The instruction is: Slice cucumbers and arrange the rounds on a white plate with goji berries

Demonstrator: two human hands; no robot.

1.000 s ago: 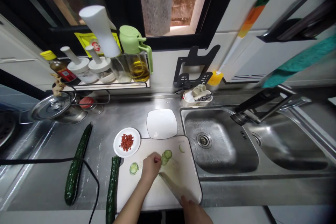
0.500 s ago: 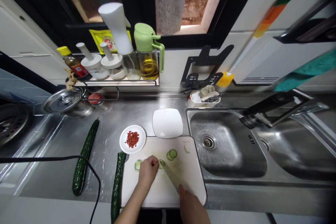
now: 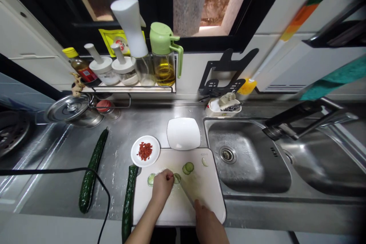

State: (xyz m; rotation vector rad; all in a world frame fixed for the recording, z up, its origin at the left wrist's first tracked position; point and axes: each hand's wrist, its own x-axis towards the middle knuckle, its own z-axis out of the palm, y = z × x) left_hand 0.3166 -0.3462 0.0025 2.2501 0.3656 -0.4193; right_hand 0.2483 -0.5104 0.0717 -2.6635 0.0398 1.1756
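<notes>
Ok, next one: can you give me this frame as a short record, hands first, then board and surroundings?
Left hand: over the board, beside a cucumber slice
Right hand: holding a knife
Other slices: on the board
Far side: square plate, round dish with red bits
Left side: two cucumbers
Right side: sink

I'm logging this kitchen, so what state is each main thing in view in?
Left grip, fingers bent beside a cucumber slice; hold unclear
Right grip, closed on the knife
Knife, angled across the board
Paired slices, cut, overlapping
Left cucumber, seemingly whole, lying on the counter
Cucumber by the board, reaching the frame edge, wholeness unclear
Round plate, bearing red berries
Pot, lidded
Oil bottle, lidded, partly filled
Sauce bottle, capped
Faucet, no stream visible
</notes>
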